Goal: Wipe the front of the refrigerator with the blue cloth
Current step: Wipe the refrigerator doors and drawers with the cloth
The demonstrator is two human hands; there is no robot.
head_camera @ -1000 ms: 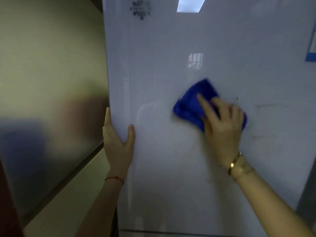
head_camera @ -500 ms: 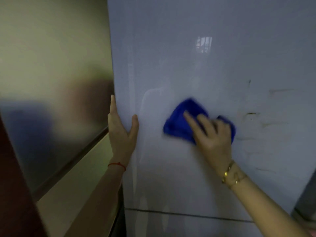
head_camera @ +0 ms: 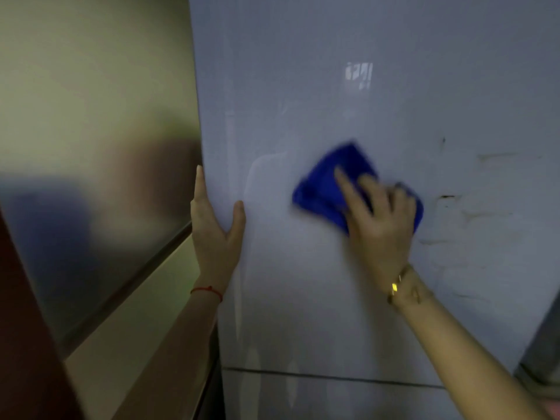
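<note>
The refrigerator front (head_camera: 348, 283) is a glossy pale-grey door that fills most of the view. A blue cloth (head_camera: 325, 183) lies flat against it at mid height. My right hand (head_camera: 380, 219) presses the cloth to the door with straight, spread fingers and covers its right half. My left hand (head_camera: 213, 225) rests on the door's left edge, fingers straight along the side and thumb on the front face. Dark smudges and scuff marks (head_camera: 448, 197) show on the door to the right of the cloth.
A brushed-metal side panel (head_camera: 91, 177) runs along the left of the refrigerator. A horizontal seam (head_camera: 333, 376) crosses the door low down. A dark reddish edge (head_camera: 27, 344) stands at the bottom left.
My right hand slid the cloth down and left across the door, then a little back to the right. The view dropped, so the logo at the top is gone. My left hand stayed on the edge.
</note>
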